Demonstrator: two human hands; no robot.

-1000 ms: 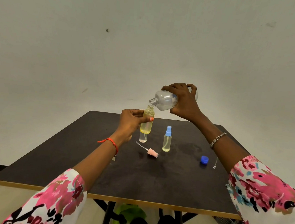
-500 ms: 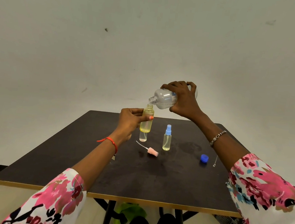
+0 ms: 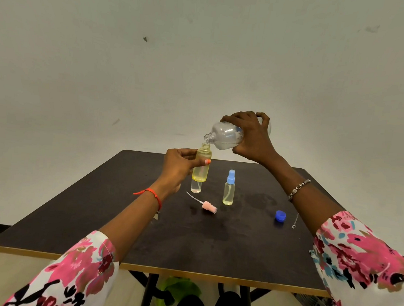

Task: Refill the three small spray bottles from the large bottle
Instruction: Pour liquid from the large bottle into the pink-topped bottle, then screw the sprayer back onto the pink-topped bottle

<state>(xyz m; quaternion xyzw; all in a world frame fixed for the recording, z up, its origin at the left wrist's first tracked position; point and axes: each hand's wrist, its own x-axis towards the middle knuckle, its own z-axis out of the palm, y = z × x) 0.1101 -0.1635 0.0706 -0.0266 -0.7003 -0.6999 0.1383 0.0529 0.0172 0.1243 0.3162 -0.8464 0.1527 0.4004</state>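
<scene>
The fingers (image 3: 188, 151) of the left hand (image 3: 177, 166) are curled round an uncapped small spray bottle (image 3: 202, 170), thumb across its front, holding it upright in the air above the bench (image 3: 117, 218). Yellowish liquid fills it almost to the shoulder. Just above its open neck sits the mouth of the large bottle (image 3: 224, 135). The fingers (image 3: 238, 117) of the right hand (image 3: 254, 140) grip this bottle from above round its body, tipped on its side with the neck sloping down toward the left hand. The two openings are very close; whether they touch, or whether liquid runs between them, cannot be told. Directly beneath the left fingers a second small bottle (image 3: 196, 187), clear and without a top, stands on the bench, partly hidden by the held one. Just right of it, below the right fingers, a third small bottle (image 3: 228, 194) stands upright with a blue spray head on and a little pale liquid at its bottom. Nearer the person than both, a pink spray head (image 3: 209, 207) lies on its side, its thin dip tube pointing toward the left wrist. Farther right, under the right forearm, a blue cap (image 3: 280, 216) rests on the bench with a thin metal piece (image 3: 295, 220) just beside it. A red thread (image 3: 153, 194) circles the left wrist, a beaded bracelet (image 3: 299, 189) the right, and both arms end in floral sleeves (image 3: 83, 264).
</scene>
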